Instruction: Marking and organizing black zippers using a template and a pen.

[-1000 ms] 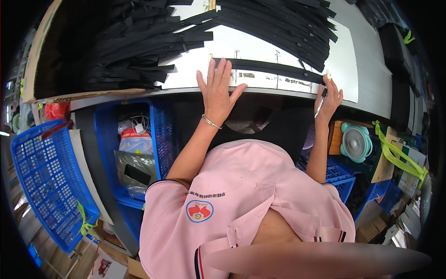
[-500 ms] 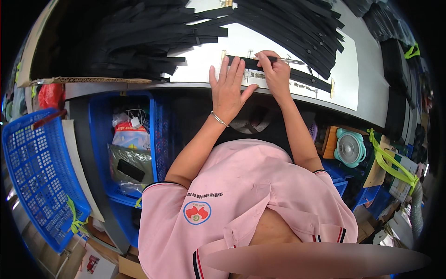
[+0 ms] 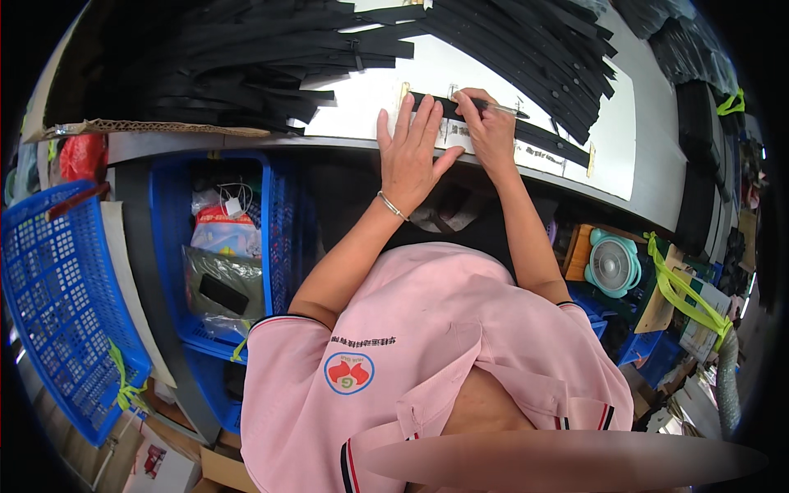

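Black strips (image 3: 509, 49), white tabletop (image 3: 493, 74), blue baskets (image 3: 57, 304), pink shirt (image 3: 427, 361)

A long, flat black strip (image 3: 493, 123) lies along the near edge of a white surface (image 3: 370, 99), running from the middle out to the right. The left hand (image 3: 411, 152) rests flat, fingers spread, with its fingertips on the strip's left end. The right hand (image 3: 485, 123) presses on the strip just beside it and grips a slim pen (image 3: 503, 108), pointing right.
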Demonstrator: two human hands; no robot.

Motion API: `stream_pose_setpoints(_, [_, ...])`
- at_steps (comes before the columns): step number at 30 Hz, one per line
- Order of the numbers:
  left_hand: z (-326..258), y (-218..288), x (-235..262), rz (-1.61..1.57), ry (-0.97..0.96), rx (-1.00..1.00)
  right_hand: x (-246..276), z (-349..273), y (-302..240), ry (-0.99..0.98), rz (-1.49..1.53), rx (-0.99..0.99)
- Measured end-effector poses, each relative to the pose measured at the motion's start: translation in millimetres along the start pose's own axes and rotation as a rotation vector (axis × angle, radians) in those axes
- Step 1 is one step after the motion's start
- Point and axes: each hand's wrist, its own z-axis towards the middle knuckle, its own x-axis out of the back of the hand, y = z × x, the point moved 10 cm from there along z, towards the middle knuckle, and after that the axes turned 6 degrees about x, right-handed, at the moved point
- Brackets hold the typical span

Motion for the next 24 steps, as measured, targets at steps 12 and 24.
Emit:
stream_pose_setpoints(12, [1,0,0,0.012,-0.001,0.005,-6,-5,2,-0.111,0.042,0.044])
stream_pose_setpoints(24, [1,4,2,0.049,0.005,-0.022,61,-18,15,0.145,0.204,-0.104])
